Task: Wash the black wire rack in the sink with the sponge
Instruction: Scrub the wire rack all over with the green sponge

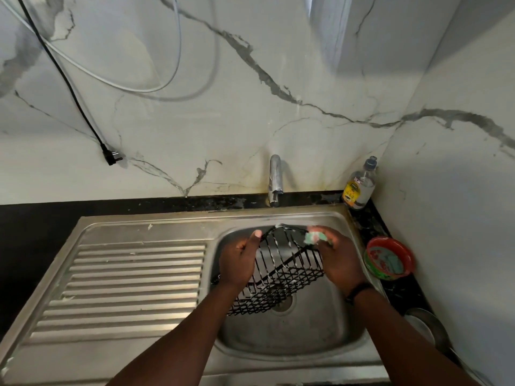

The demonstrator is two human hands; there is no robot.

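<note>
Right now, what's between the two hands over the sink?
In the head view, the black wire rack spans the gap: the left hand grips its left side, and the right hand holds the sponge against its far right edge.

Two bare forearms, no sleeves in view; thin black band [357,291] around right wrist; left wrist without any band.

Both bare forearms reach forward; the left hand [239,260] curls with thumb raised, the right hand [338,256] curls fingers gripping.
</note>
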